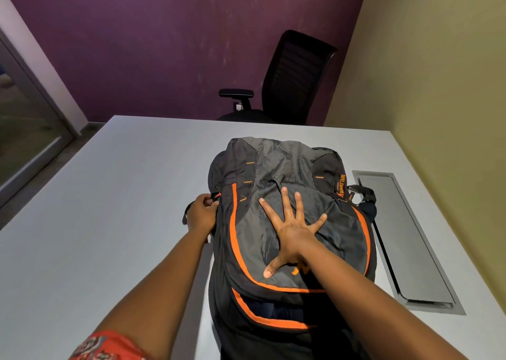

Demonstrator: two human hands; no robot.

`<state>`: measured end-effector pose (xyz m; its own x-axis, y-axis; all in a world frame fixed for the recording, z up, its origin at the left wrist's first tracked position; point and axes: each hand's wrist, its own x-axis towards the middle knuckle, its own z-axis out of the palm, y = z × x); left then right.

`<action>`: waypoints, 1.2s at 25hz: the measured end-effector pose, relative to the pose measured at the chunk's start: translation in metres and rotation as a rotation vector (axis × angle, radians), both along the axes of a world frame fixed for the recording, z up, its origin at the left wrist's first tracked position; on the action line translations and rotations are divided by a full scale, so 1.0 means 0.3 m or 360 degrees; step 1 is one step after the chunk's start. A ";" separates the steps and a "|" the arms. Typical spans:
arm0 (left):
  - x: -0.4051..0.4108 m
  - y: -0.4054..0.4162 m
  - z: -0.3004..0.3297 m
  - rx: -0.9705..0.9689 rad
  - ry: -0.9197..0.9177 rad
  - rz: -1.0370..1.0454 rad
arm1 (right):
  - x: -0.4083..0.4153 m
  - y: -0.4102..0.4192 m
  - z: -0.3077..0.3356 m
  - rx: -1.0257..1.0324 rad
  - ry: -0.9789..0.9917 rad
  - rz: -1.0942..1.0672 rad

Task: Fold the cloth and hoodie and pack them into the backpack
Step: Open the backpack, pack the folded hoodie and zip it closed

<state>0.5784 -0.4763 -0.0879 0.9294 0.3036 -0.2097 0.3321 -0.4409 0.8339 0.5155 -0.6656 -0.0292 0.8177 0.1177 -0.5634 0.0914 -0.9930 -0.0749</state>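
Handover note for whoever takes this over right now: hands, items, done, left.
Left hand: pinching the zipper pull on the backpack's left side.
Right hand: flat, fingers spread, pressing the front panel down.
Backpack lies on the white table. No cloth or hoodie in sight; presumably packed.
Near pocket with orange trim gapes open.
Left: finish zipping, keeping your grip on the pull.

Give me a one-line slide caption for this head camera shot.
Right hand presses flat on the backpack while left hand pinches its side zipper pull.
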 end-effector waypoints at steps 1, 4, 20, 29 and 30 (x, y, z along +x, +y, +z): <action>0.006 -0.004 -0.003 0.0027 0.0002 0.0034 | 0.001 0.000 -0.001 0.0001 0.0006 0.0000; 0.007 0.002 0.004 0.0284 -0.0040 0.0047 | 0.007 0.003 -0.003 -0.0015 0.0022 -0.0010; -0.239 0.047 0.023 0.0911 -0.0540 -0.0158 | 0.006 0.016 0.000 -0.0067 0.0038 -0.0020; -0.392 0.047 0.032 0.0829 -0.0513 -0.0152 | -0.008 0.022 0.017 -0.0052 0.0031 -0.0044; -0.409 0.045 0.033 0.0845 -0.0519 -0.0166 | -0.011 0.022 0.019 -0.0049 0.0024 -0.0046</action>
<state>0.4558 -0.4628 -0.0781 0.9505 0.1926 0.2438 0.0305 -0.8387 0.5438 0.5122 -0.6591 -0.0236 0.8118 0.0767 -0.5789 0.0619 -0.9971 -0.0453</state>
